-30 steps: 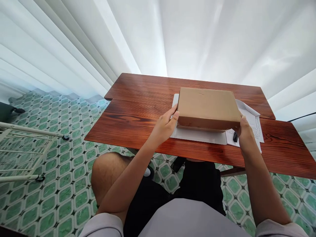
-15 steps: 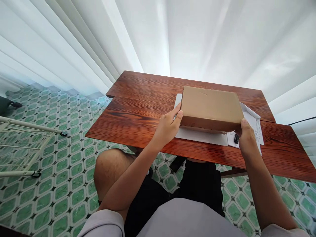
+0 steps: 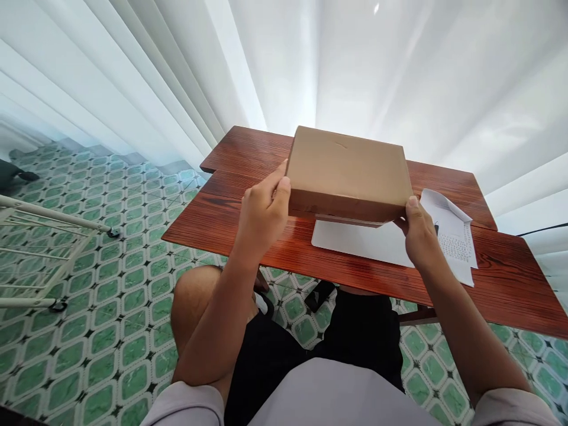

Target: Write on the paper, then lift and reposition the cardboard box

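While both hands (image 3: 261, 216) grip box (image 3: 348, 171), table (image 3: 231, 219) below

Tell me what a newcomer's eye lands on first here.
First, the brown cardboard box, held up above the red-brown wooden table between the left hand and the right hand. Under it a white sheet lies flat on the table, with a printed paper at its right edge. Bright white curtains fill the background.
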`<action>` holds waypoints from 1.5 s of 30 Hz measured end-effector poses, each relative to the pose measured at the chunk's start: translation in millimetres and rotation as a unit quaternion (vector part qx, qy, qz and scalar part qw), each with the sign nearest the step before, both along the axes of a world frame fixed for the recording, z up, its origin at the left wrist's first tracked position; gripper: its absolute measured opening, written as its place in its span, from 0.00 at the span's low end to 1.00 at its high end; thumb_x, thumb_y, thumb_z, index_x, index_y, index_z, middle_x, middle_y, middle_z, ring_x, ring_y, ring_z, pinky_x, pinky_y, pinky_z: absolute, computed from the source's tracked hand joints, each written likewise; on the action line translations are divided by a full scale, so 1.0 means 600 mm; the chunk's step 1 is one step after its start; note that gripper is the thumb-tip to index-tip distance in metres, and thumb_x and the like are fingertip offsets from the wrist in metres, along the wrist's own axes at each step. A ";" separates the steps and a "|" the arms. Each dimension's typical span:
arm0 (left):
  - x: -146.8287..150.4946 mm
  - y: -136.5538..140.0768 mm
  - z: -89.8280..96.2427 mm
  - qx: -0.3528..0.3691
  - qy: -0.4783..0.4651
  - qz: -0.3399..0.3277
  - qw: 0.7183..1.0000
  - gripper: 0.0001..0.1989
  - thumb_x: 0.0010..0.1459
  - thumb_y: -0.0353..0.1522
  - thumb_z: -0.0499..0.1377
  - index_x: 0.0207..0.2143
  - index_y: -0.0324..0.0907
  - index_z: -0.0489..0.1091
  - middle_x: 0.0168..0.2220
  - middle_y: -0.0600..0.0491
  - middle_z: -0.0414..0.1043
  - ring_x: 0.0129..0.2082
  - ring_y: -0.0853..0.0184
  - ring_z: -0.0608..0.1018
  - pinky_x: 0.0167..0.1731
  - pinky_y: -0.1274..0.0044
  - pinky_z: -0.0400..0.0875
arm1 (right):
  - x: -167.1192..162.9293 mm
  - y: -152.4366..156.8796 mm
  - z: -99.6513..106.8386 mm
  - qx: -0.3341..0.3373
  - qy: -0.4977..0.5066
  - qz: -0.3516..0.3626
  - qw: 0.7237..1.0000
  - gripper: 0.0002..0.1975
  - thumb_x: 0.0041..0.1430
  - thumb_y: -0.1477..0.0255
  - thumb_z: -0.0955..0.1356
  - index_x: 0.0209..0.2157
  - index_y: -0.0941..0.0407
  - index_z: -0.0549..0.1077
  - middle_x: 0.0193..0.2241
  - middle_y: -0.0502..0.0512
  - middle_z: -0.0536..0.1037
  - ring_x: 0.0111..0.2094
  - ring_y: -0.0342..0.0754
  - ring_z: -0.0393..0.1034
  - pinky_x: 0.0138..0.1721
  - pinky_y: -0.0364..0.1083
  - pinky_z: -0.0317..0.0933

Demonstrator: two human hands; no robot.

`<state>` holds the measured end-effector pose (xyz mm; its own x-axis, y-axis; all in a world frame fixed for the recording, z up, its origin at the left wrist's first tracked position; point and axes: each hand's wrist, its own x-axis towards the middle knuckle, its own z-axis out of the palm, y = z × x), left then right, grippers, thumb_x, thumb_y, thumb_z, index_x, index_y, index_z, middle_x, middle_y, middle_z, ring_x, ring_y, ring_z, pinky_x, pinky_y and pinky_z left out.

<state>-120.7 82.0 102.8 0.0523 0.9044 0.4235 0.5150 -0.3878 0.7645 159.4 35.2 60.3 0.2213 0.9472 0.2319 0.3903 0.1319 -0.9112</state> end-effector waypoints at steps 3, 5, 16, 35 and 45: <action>-0.029 0.007 -0.002 0.029 -0.016 0.028 0.999 0.23 0.69 0.35 0.46 0.60 0.42 0.72 0.58 0.52 0.73 0.59 0.61 0.73 0.62 0.73 0.64 | -0.037 0.024 0.013 0.011 -0.029 0.041 0.999 0.28 0.71 0.49 0.54 0.61 0.45 0.68 0.58 0.52 0.74 0.64 0.55 0.65 0.63 0.56 0.67; -0.049 0.011 -0.006 0.037 -0.025 0.045 0.998 0.23 0.69 0.35 0.46 0.60 0.42 0.71 0.57 0.52 0.74 0.58 0.61 0.74 0.61 0.73 0.65 | -0.058 0.038 0.017 0.021 -0.047 0.064 0.997 0.29 0.71 0.48 0.52 0.62 0.45 0.67 0.60 0.52 0.72 0.65 0.55 0.63 0.64 0.57 0.64; -0.138 0.019 -0.036 0.004 -0.011 0.146 0.989 0.24 0.65 0.34 0.45 0.56 0.44 0.75 0.49 0.54 0.77 0.49 0.62 0.76 0.51 0.75 0.70 | -0.160 0.087 -0.006 -0.040 0.006 0.125 0.991 0.29 0.71 0.48 0.54 0.64 0.44 0.65 0.64 0.48 0.69 0.66 0.54 0.61 0.68 0.59 0.57; -0.181 0.030 -0.088 -0.088 0.033 0.201 0.975 0.26 0.62 0.36 0.47 0.56 0.42 0.75 0.49 0.49 0.78 0.50 0.55 0.77 0.53 0.68 0.69 | -0.217 0.106 -0.050 -0.074 0.023 0.129 0.989 0.27 0.69 0.49 0.56 0.61 0.45 0.69 0.62 0.50 0.71 0.64 0.57 0.62 0.68 0.63 0.54; -0.182 0.024 -0.086 -0.107 0.046 0.205 0.972 0.25 0.62 0.34 0.47 0.55 0.43 0.75 0.52 0.49 0.77 0.53 0.55 0.75 0.54 0.68 0.68 | -0.215 0.106 -0.064 -0.069 -0.007 0.129 0.989 0.27 0.70 0.51 0.55 0.64 0.42 0.65 0.64 0.46 0.68 0.66 0.56 0.61 0.68 0.62 0.55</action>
<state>-229.6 96.5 51.4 -0.3016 0.9241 0.2347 0.6631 0.0264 0.7481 30.4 98.5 21.6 -0.0332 0.9947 0.0969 0.3719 0.1023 -0.9226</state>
